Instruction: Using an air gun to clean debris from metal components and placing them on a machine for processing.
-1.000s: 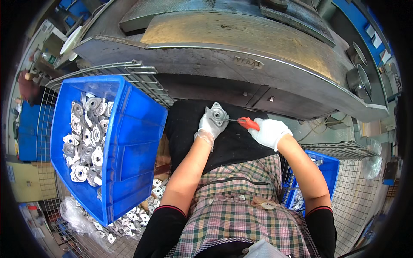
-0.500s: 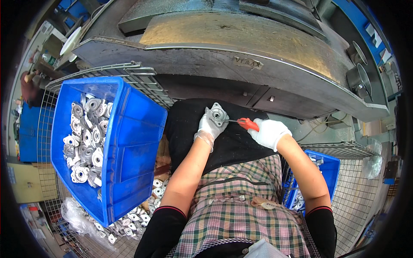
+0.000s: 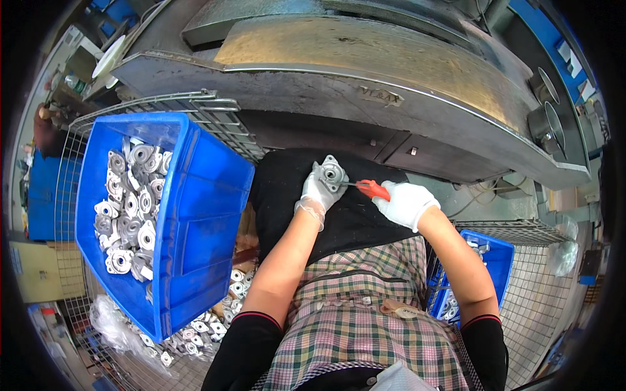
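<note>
My left hand [image 3: 319, 193], in a whitish glove, grips a grey metal casting [image 3: 332, 173] with a round central bore and pointed flange ends, held above my black-covered lap. My right hand [image 3: 407, 204], in a white glove, is closed around the red handle of a hand tool [image 3: 373, 189] with a thin metal shaft. That shaft points left, and its tip meets the lower right edge of the casting. Whether the tip is a blade or a file cannot be made out.
At the left a tilted blue bin [image 3: 205, 215] holds many similar castings [image 3: 132, 205]. More castings [image 3: 202, 329] lie below it in a wire cage, beside clear plastic film [image 3: 111, 319]. A smaller blue crate [image 3: 499, 260] stands at my right. Ahead runs a metal bench [image 3: 365, 55] with steel cups [image 3: 544, 124].
The red-handled tool and my right hand have shifted very slightly left. My left hand keeps the casting in nearly the same place. The whole view has moved a little.
</note>
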Tool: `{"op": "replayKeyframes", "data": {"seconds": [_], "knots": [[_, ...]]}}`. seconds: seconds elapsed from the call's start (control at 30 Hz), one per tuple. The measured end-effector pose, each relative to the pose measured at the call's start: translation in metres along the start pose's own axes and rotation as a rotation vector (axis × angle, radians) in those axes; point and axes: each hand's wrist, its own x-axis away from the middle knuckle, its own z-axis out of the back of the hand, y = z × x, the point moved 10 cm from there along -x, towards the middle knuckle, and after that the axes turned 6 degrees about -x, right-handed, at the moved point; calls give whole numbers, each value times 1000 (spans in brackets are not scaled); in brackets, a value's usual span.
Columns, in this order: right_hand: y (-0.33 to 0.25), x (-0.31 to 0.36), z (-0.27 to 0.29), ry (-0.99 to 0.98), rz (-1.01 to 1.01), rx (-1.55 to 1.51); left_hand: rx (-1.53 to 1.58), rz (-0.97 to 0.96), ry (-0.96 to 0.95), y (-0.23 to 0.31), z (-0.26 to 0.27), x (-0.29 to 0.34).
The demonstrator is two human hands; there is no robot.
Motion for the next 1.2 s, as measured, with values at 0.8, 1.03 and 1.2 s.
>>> {"op": "replayKeyframes", "data": {"seconds": [0.8, 1.03, 1.2], "knots": [[-3, -48, 13, 52, -57, -33, -85, 33, -13, -8, -29, 23], [-11, -50, 12, 48, -34, -27, -82, 1, -248, 3, -11, 1], [10, -48, 12, 85, -54, -20, -45, 12, -132, -6, -37, 18]]}}
